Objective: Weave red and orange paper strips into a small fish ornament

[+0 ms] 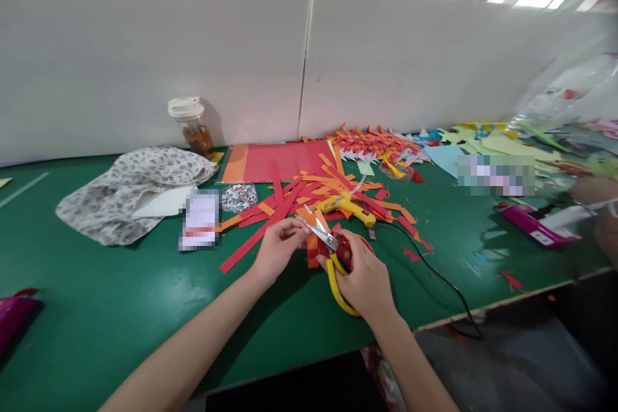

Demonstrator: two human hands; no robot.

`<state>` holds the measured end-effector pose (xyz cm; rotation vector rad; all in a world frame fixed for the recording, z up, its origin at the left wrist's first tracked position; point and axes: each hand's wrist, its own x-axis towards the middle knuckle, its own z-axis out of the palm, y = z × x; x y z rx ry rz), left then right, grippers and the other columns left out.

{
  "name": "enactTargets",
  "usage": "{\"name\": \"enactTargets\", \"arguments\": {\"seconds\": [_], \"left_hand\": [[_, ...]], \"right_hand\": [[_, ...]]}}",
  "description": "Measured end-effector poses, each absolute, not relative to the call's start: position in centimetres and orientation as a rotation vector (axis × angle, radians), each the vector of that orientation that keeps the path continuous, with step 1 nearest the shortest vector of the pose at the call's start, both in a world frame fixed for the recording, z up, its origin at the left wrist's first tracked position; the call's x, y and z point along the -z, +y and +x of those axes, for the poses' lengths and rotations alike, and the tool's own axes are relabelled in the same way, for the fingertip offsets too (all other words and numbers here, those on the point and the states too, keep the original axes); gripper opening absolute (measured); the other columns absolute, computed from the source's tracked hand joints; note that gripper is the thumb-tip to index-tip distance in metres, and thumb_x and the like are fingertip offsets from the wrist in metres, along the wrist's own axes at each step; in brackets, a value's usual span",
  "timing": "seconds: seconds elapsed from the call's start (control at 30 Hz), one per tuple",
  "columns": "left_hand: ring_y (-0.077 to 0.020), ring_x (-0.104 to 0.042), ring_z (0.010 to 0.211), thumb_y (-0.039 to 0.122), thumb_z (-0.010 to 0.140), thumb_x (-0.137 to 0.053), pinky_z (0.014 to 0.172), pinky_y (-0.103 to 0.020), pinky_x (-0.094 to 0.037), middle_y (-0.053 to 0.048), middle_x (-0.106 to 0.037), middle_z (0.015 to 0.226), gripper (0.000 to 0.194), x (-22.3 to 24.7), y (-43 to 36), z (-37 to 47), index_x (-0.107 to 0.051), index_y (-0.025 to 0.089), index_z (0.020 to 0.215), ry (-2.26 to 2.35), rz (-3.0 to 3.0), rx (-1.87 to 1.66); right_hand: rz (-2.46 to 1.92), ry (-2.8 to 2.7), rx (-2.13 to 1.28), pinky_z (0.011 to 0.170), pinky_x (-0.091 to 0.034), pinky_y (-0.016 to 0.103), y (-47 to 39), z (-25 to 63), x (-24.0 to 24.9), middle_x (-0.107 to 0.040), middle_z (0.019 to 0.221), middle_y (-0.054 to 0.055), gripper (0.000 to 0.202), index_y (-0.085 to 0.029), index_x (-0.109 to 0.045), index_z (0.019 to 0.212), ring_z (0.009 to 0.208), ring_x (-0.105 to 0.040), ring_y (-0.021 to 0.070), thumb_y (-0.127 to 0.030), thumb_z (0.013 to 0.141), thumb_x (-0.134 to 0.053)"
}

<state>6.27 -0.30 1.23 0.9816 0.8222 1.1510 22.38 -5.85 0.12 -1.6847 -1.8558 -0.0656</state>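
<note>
My left hand is closed in a pinch at the edge of a folded orange paper strip between my two hands. My right hand is wrapped round a pair of yellow-handled scissors, with the blades slightly apart and pointing up and left. The blade tips reach close to my left fingertips. Behind my hands lies a loose heap of red and orange paper strips. A yellow glue gun rests on that heap, just beyond the scissors.
A drink bottle, a patterned cloth and a bag of small pieces stand or lie left. Red and orange sheets lie at the back. A black cord runs over the table's front edge. Another person's hand is at right.
</note>
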Motion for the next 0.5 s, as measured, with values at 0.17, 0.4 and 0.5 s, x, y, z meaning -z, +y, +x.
{"name": "enactTargets", "arguments": {"seconds": [0.17, 0.4, 0.5], "left_hand": [[-0.0079, -0.055, 0.058, 0.035, 0.061, -0.075, 0.057, -0.02, -0.045, 0.003, -0.063, 0.065, 0.024, -1.17, -0.27, 6.2, -0.062, 0.016, 0.068, 0.825, 1.016, -1.16], [-0.0082, -0.055, 0.059, 0.037, 0.062, -0.075, 0.057, -0.02, -0.045, 0.002, -0.063, 0.064, 0.025, -1.42, -0.38, 6.14, -0.065, 0.016, 0.07, 0.855, 1.034, -1.159], [-0.0094, -0.056, 0.061, 0.038, 0.062, -0.074, 0.058, -0.02, -0.045, 0.001, -0.064, 0.067, 0.027, -1.42, -0.35, 6.17, -0.065, 0.016, 0.072, 0.881, 1.037, -1.16]], "right_hand": [[-1.662, -1.861, 0.091, 0.057, -0.046, 0.027, -5.89, 22.34, -0.19, -0.066, 0.092, 0.008, 0.043, -0.017, -0.053, 0.112, 0.071, -0.062, 0.019, -0.04, 0.076, -0.058], [-1.626, -1.838, 0.14, 0.055, -0.045, 0.025, -5.8, 22.36, 0.12, -0.067, 0.089, 0.009, 0.041, -0.015, -0.057, 0.108, 0.062, -0.06, 0.0155, -0.043, 0.078, -0.057], [-1.612, -1.831, 0.131, 0.054, -0.044, 0.024, -5.83, 22.37, 0.09, -0.067, 0.085, 0.007, 0.038, -0.016, -0.059, 0.105, 0.055, -0.057, 0.0129, -0.043, 0.078, -0.057]]}}
